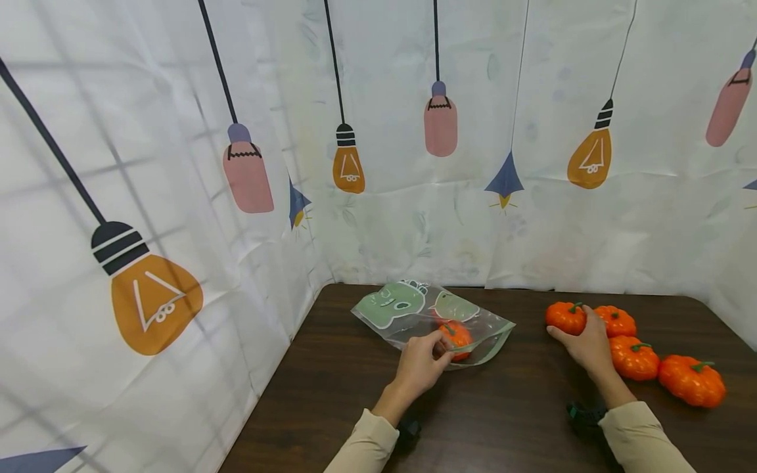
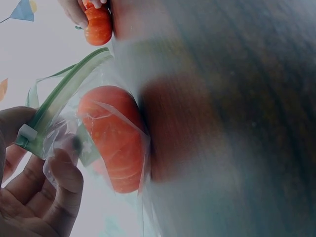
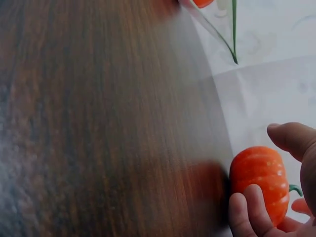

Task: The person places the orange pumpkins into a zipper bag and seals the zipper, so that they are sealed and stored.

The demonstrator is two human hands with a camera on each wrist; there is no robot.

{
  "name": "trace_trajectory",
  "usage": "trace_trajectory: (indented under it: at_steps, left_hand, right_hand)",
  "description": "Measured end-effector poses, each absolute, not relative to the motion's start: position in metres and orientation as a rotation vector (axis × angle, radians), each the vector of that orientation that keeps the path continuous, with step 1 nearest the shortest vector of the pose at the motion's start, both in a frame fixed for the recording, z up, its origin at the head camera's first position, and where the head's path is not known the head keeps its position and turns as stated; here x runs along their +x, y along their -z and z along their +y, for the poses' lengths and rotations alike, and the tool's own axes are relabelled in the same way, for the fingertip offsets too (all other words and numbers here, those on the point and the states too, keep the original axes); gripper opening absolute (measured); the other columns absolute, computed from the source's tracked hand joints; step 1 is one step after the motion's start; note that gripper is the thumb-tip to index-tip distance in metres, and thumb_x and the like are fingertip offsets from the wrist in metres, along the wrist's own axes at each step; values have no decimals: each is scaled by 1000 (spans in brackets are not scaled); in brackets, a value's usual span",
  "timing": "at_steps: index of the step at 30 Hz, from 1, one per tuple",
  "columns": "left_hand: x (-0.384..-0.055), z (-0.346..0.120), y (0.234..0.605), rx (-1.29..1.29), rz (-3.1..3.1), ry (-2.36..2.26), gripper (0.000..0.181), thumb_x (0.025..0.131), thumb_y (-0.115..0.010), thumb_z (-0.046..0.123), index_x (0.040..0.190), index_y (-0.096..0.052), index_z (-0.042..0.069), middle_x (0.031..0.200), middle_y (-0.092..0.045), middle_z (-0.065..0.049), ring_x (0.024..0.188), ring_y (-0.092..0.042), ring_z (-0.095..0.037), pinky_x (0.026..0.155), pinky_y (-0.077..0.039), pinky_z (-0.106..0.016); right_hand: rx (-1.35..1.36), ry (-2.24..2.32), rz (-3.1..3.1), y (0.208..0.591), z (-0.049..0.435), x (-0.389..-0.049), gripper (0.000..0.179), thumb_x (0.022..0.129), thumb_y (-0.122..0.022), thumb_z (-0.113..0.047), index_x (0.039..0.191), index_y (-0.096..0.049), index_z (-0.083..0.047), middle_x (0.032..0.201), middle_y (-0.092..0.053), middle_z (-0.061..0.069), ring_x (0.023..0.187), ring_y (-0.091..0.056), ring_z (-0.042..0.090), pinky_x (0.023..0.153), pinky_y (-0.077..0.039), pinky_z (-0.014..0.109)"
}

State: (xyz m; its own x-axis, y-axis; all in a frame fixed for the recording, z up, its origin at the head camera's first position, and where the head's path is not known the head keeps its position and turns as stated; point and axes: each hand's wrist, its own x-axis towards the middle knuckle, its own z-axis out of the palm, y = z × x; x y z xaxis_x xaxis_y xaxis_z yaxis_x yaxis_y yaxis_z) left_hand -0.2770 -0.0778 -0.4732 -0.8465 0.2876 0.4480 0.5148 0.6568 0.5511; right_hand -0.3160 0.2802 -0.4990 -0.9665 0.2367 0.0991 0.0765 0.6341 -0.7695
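Far left and across the back you've got a white sheet (image 1: 402,236) printed with hanging lamps; dark wood worktop (image 1: 503,420) fills the lower middle and right. Centre of frame: clear zip bag (image 1: 414,322) with green printed faces, lying on the worktop, mouth toward the lower right. Your left hand (image 1: 421,364) comes in from lower centre, thumb and fingers narrow, pinching the bag's rim. Bagged pumpkin (image 1: 457,336), orange, sits inside the bag just beyond your fingertips; there's another reddish patch behind it, can't tell what. Left wrist view gives you what the head view doesn't: a white slider (image 2: 27,132) on the green zip strip (image 2: 61,89), right by your thumb.

Right of centre, your right hand (image 1: 591,345) has its fingers curled round the near pumpkin (image 1: 566,320), which is at the worktop's back edge from above. Right wrist view adds two fingertips on that pumpkin's side, thumb standing clear of it, and the green stem (image 3: 295,189) among the fingers; only a corner of the bag shows at its top. Far right, head view only: back pumpkin (image 1: 615,322), middle pumpkin (image 1: 635,358) and front pumpkin (image 1: 692,381), bunched in a slanting row.
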Motion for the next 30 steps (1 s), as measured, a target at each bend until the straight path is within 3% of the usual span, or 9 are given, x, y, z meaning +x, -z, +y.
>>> trace_trajectory:
  at_steps: [8, 18, 30]
  left_hand:
    - [-277, -77, 473, -648, -2559, 1015, 10, 87, -80, 17, 87, -69, 19, 74, -71, 8, 63, -55, 6, 61, -43, -14]
    - [-277, -77, 473, -655, -2566, 1008, 10, 87, -80, 18, 87, -70, 19, 74, -71, 7, 65, -56, 4, 62, -44, -14]
    - [-277, -78, 474, -666, -2560, 984, 12, 87, -79, 17, 86, -68, 18, 72, -70, 8, 62, -52, 7, 61, -43, -13]
  right_hand:
    - [-252, -1205, -2676, 502, 279, -322, 102, 95, -69, -45, 159, -9, 8, 157, -12, 45, 135, -28, 63, 108, -29, 75]
    - [-296, -1268, -2650, 506, 280, -326, 96, 93, -71, -43, 156, -17, 7, 149, -25, 46, 129, -35, 59, 105, -34, 71]
    - [-296, -1348, -2733, 507, 282, -321, 104, 93, -68, -54, 159, -8, 0, 157, -22, 43, 136, -32, 60, 109, -29, 71]
